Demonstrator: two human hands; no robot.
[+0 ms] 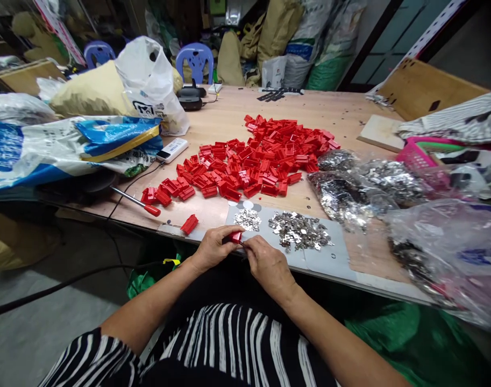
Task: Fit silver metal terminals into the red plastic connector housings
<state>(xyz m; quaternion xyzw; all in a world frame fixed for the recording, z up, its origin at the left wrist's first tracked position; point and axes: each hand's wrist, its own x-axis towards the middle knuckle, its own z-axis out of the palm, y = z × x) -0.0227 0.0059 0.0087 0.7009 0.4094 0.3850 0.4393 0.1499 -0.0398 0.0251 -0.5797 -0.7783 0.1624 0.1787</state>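
My left hand [213,248] is closed around a small red plastic housing [235,236] at the table's near edge. My right hand [269,266] pinches at the same red housing from the right; anything small between its fingertips is hidden. Just beyond my hands lie two piles of small silver metal clips [299,230] on a grey sheet [342,258]. A big heap of red plastic housings [261,158] covers the middle of the wooden table [225,115]. One lone red housing [189,224] lies left of my hands.
A red-handled screwdriver [138,202] lies at the left edge. Clear bags of metal parts [350,188] sit at the right, with a pink basket [420,156] behind. Sacks and a white plastic bag [148,80] crowd the left. A white remote [171,150] and a black device [191,98] lie farther back.
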